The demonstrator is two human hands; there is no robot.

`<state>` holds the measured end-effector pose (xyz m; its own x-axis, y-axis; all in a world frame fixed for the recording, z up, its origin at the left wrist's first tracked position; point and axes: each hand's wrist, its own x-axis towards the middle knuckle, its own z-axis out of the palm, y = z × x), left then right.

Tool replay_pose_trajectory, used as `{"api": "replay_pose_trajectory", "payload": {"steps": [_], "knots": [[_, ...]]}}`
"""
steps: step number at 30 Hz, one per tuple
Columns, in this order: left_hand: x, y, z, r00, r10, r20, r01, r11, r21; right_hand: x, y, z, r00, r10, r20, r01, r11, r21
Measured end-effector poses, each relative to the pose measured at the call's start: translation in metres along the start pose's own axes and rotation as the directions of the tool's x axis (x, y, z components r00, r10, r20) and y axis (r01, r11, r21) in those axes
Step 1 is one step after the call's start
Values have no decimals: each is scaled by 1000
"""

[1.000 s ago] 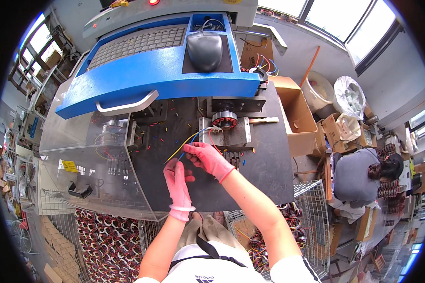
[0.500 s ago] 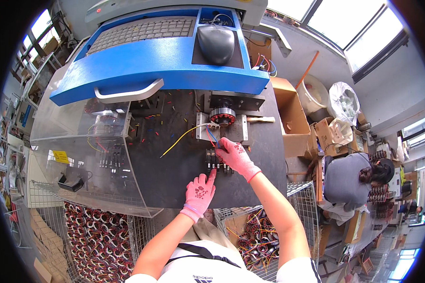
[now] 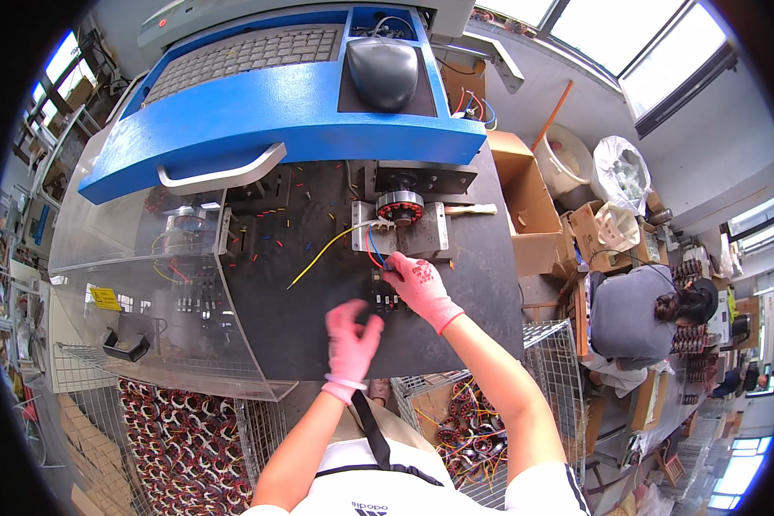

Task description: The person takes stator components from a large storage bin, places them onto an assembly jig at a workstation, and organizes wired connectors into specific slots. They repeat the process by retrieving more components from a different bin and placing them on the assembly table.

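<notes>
My right hand [image 3: 419, 286], in a pink glove, pinches the ends of the red and blue wires [image 3: 376, 247]. These wires run down from a round motor stator [image 3: 400, 208] with a red inner part, mounted on a metal fixture [image 3: 436, 232]. A loose yellow wire [image 3: 322, 256] from the same stator lies across the dark tabletop to the left. Just below my right fingertips is a row of small black terminal clips [image 3: 386, 301], partly hidden by the hand. My left hand [image 3: 353, 342], also gloved and blurred by motion, is open and empty, lower left of the clips.
A blue keyboard drawer [image 3: 284, 142] with a mouse [image 3: 383, 73] overhangs the back. At left stands a clear hinged cover [image 3: 159, 301]. Wire baskets of stators [image 3: 181, 443] sit below the front edge. A brush handle [image 3: 471, 210] lies right of the fixture; a person [image 3: 632, 314] sits farther right.
My left hand has drawn back from the clips, down and to the left, and its fingers have spread. My right hand stays at the wires, shifted slightly. The view has moved a little.
</notes>
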<state>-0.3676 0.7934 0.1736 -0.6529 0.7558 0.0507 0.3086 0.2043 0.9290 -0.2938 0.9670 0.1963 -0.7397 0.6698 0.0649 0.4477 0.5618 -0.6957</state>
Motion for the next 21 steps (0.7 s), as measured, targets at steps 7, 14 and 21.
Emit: {"api": "replay_pose_trajectory", "payload": {"steps": [7, 14, 21], "knots": [[66, 33, -61, 877, -432, -212, -33, 386, -922, -2, -67, 8, 860, 266, 436, -507, 533, 677], [14, 59, -47, 982, -161, 98, 184, 722, -667, 23, -56, 4, 827, 107, 551, -536, 444, 718], [-7, 9, -10, 942, 260, 214, -331, 829, 450, 7, -35, -21, 943, 193, 272, -279, 902, 329]]}}
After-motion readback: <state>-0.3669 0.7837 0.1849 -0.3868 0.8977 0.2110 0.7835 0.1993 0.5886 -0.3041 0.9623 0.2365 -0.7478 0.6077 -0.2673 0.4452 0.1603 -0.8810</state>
